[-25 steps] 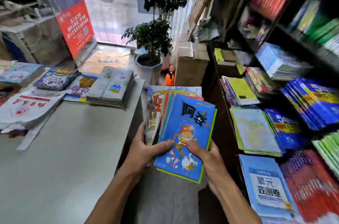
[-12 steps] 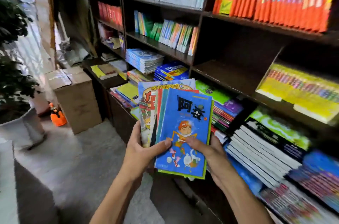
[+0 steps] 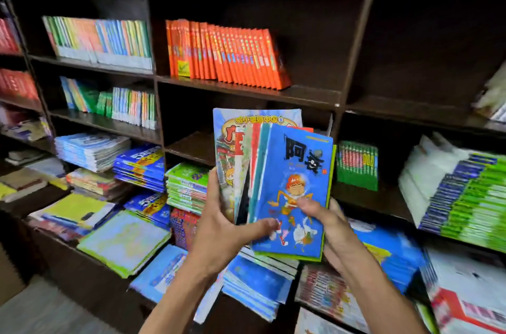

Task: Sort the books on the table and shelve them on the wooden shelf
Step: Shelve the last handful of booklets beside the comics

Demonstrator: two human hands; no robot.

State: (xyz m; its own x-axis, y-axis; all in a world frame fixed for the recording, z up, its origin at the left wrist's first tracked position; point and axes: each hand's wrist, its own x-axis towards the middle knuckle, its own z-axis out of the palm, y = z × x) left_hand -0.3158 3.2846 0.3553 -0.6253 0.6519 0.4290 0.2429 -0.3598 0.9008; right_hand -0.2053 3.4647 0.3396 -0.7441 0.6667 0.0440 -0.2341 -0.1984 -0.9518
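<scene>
I hold a fanned stack of thin books [image 3: 290,169] upright in front of the dark wooden shelf [image 3: 246,92]. The front book is blue with a cartoon figure in an orange helmet; a larger comic shows behind it on the left. My left hand [image 3: 221,229] grips the stack's lower left side, thumb across the front cover. My right hand [image 3: 328,227] grips the lower right edge, thumb pressing the blue cover. The table is out of view.
Orange books [image 3: 224,54] stand in the cell above the stack. Green books [image 3: 357,164] stand to the right. Flat piles of blue and green books [image 3: 142,166] fill the lower ledges. The upper right cell [image 3: 427,32] is dark, with nothing visible inside.
The view has swung from the table round to face the shelf head-on. Both hands keep the same hold on the stack, which is now raised before the middle cells.
</scene>
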